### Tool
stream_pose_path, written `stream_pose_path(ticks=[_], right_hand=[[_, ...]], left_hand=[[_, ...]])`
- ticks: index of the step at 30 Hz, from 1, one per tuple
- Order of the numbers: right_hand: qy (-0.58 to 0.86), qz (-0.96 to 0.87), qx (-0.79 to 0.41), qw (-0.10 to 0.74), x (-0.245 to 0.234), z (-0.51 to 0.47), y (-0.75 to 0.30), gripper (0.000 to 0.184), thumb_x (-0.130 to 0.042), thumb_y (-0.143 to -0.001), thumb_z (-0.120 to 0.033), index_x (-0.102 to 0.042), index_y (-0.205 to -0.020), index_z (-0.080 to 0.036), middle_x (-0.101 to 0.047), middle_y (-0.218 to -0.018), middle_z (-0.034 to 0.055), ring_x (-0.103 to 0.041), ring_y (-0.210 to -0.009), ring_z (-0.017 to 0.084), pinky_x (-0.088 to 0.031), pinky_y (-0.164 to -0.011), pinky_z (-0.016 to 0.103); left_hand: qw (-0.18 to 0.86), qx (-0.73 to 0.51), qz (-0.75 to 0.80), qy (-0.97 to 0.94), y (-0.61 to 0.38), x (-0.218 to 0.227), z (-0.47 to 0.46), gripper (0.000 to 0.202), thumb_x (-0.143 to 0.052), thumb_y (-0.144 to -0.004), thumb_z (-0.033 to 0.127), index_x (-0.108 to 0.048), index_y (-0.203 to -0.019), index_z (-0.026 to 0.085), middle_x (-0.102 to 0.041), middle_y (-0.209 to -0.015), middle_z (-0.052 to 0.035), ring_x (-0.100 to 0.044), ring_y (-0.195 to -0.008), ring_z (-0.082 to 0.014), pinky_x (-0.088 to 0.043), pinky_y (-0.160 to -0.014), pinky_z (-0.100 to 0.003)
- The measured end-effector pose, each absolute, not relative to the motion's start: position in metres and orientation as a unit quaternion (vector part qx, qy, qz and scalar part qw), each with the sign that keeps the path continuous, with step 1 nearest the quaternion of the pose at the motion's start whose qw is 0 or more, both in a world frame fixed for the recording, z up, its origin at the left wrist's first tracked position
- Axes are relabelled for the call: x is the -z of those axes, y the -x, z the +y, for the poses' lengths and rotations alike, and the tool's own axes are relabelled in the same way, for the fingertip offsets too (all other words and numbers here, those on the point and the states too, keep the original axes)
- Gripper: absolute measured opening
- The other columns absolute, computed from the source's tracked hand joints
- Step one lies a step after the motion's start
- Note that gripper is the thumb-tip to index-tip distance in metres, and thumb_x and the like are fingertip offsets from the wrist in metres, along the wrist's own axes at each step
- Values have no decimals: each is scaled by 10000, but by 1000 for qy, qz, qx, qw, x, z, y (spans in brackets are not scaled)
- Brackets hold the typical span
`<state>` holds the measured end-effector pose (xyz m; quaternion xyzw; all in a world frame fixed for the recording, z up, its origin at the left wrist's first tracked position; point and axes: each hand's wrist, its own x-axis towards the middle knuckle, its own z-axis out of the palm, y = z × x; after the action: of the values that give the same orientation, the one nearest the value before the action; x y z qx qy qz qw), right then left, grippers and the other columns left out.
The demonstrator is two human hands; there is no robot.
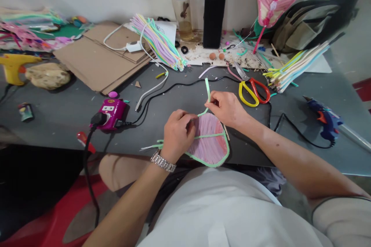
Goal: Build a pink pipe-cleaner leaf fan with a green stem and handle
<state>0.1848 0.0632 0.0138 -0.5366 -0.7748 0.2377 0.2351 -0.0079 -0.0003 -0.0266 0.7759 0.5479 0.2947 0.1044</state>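
A pink leaf-shaped craft piece [210, 141] edged with a green strip lies at the near edge of the grey table [72, 115]. My left hand [176, 133], with a metal watch on its wrist, presses down on the piece's left side, fingers curled closed on it. My right hand [227, 108] pinches the loose end of the green strip [207, 89] at the leaf's top; the strip sticks up past my fingers. A green midrib strip runs across the leaf and out to the left.
Yellow and red scissors [253, 90] lie right of my hands, a blue glue gun [326, 117] farther right. A magenta power strip [111, 112] with black cables sits left. Straw bundles [160, 42], cardboard [101, 60], a bottle [182, 5], a phone [213, 21] and a bag [310, 21] line the back.
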Motion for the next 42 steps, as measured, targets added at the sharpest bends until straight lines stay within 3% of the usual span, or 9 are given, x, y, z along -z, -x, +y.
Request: stream_pose_path(ticks=[17, 23, 27, 30, 33, 36, 40, 42], right_hand=[[543, -766, -258, 229, -12, 58, -194, 212, -632, -822, -210, -521, -643, -188, -503, -581, -38, -410, -554, 107, -266, -578, 268], [546, -764, -265, 217, -3, 58, -202, 128, -621, -802, -207, -616, -680, -169, -593, -609, -4, -479, -580, 124, -317, -589, 271], [523, -748, -317, 259, 0, 59, -210, 122, -618, -801, -239, -655, -707, -172, -612, -617, -1, -541, -598, 139, -390, -609, 278], [499, -740, -288, 347, -19, 51, -217, 97, -620, -822, -263, -669, -836, -181, -686, -797, 43, -632, -736, 187, -472, -683, 316], [491, -755, -94, 424, -52, 37, -217, 217, -597, -877, -256, -662, -1079, -207, -669, -1145, 123, -619, -1073, 285, -483, -886, 438], [377, -861, -14, 342, -70, 30, -205, 207, -518, -935, -189, -670, -1068, -237, -659, -1163, 105, -571, -1169, 281, -422, -1010, 471], [298, -944, -4, 144, -48, 46, -188, 310, -419, -938, -59, -678, -884, -221, -655, -814, 48, -573, -902, 216, -347, -1052, 462], [315, -946, 30, 70, -30, 57, -187, 301, -426, -922, -52, -682, -855, -194, -636, -752, 50, -534, -793, 205, -361, -967, 433]], left_hand=[[96, -294, 538, -784, 7, 26, 2, 270, -514, -821, 70, -719, -965, 171, -648, -902, -84, -587, -865, -233, -483, -782, -370], [85, -290, 537, -787, 7, 27, 2, 261, -518, -815, 72, -703, -954, 192, -646, -893, -73, -583, -852, -232, -479, -769, -372], [78, -283, 536, -791, 7, 26, 1, 266, -523, -805, 70, -703, -958, 192, -640, -888, -73, -575, -840, -233, -475, -760, -373], [80, -278, 536, -793, 7, 26, 1, 277, -525, -801, 66, -708, -969, 188, -642, -898, -79, -572, -842, -236, -476, -763, -377], [79, -285, 533, -793, 7, 28, 1, 297, -518, -796, 52, -709, -977, 192, -652, -909, -77, -574, -838, -231, -478, -767, -374], [68, -294, 530, -792, 7, 30, 1, 312, -511, -788, 39, -706, -979, 192, -653, -904, -74, -572, -835, -226, -475, -773, -369], [58, -285, 534, -794, 7, 30, 1, 279, -532, -800, 66, -709, -978, 187, -646, -893, -78, -554, -816, -231, -465, -753, -373], [65, -281, 533, -796, 6, 28, 1, 258, -532, -818, 77, -713, -969, 181, -648, -899, -84, -553, -823, -238, -465, -755, -381]])
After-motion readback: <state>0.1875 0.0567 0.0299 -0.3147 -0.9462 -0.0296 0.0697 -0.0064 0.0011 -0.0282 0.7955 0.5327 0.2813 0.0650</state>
